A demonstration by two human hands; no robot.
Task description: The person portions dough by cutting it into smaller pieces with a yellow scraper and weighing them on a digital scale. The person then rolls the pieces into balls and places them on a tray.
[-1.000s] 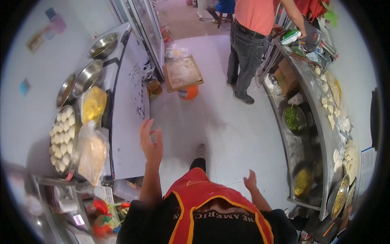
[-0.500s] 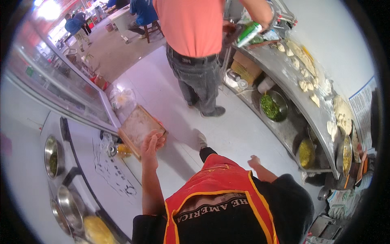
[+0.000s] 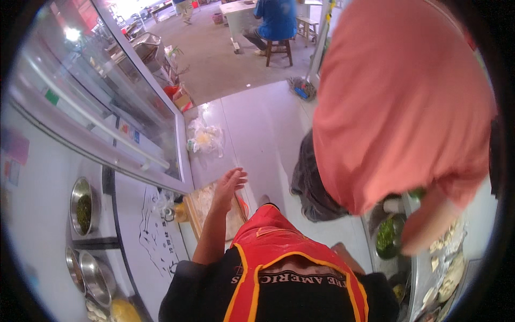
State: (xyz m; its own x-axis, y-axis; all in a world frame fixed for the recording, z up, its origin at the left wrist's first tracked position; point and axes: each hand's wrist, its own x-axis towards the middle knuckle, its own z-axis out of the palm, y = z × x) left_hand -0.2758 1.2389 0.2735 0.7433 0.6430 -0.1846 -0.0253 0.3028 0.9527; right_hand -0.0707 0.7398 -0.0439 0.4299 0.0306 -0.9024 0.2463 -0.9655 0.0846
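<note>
My left hand (image 3: 232, 183) is raised in front of me with the fingers loosely stretched, holding nothing. Below it on the floor lies a shallow wooden box (image 3: 206, 203) with a pale, floury surface. My right arm (image 3: 346, 256) hangs beside my red apron (image 3: 284, 232); its fingers cannot be made out. Close at my right, a person in a salmon shirt (image 3: 402, 107) leans over the steel counter, one forearm reaching down by a bowl of chopped greens (image 3: 385, 236).
Pieces of dough (image 3: 448, 279) lie on the steel counter at right. Metal bowls (image 3: 97, 276) stand on the left counter. A glass door (image 3: 134, 102), a plastic bag (image 3: 206, 138) and a mop (image 3: 302, 88) flank the doorway. Beyond it, a person in blue (image 3: 275, 21) sits on a stool.
I have moved forward and the view has shifted. The person in salmon now stands nearer, at my right, bent toward the counter. My left hand stays raised; my right hand has dropped mostly from sight.
</note>
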